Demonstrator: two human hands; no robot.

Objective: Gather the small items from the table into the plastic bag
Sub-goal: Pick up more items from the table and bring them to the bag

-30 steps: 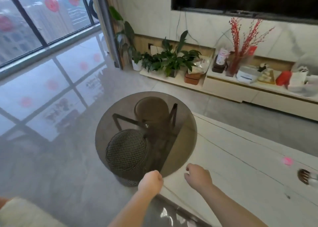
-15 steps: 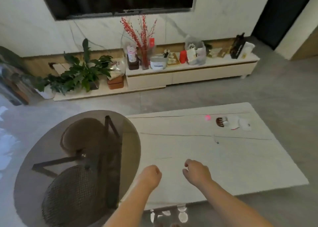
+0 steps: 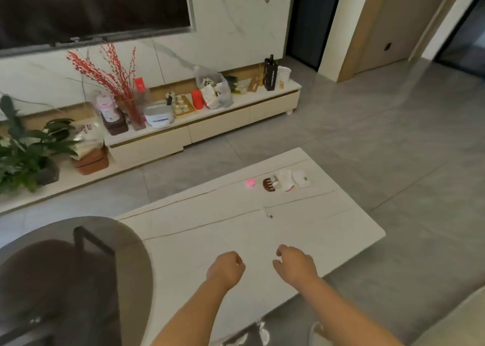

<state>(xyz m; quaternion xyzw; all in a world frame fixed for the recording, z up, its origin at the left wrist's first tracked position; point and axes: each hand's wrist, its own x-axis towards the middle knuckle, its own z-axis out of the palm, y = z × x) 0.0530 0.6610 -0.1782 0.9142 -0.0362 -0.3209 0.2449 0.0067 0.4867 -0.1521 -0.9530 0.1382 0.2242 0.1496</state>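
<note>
Left hand (image 3: 226,268): fist curled, holding nothing, over near surface (image 3: 210,230).
Right hand (image 3: 295,264): fingers loosely curled, empty.
Small items: pink ring (image 3: 250,182), brown hair clip (image 3: 269,184), white packets (image 3: 292,179) (far end, well apart from hands).

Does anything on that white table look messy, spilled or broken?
Nothing stands out. The pink item, brown hair claw and white pieces lie in a loose row on the white table, unspilled; both hands hold nothing.

head cam, high, looking forward and down over table (image 3: 210,240); hands near bottom edge, tv wall far.
</note>
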